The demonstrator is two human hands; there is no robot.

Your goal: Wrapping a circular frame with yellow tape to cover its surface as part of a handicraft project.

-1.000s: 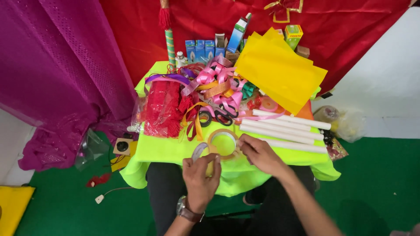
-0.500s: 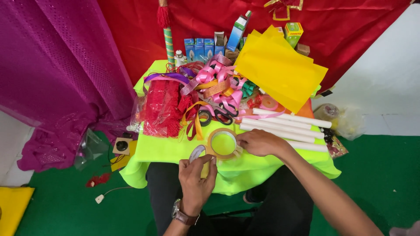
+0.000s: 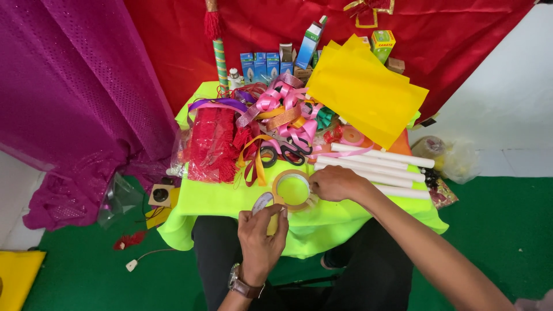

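Note:
My left hand (image 3: 262, 242), with a watch on the wrist, pinches a small pale tape roll (image 3: 262, 203) upright above the table's near edge. My right hand (image 3: 334, 183) lies on the lime-green tablecloth (image 3: 219, 201), its fingers curled on the right rim of a larger tan tape roll (image 3: 291, 190) lying flat. Black-handled scissors (image 3: 279, 152) rest just beyond that roll. Several white paper tubes (image 3: 374, 161) lie to the right of my right hand.
A heap of pink, purple and gold ribbons (image 3: 276, 106) and red fringe (image 3: 210, 144) covers the table's middle and left. Yellow sheets (image 3: 366, 92) and small boxes (image 3: 262, 63) stand at the back. Purple cloth (image 3: 80, 98) hangs left, over a green floor.
My right hand has moved away from the small roll, up to the rim of the larger roll. My left hand has stayed in place, still holding the small roll.

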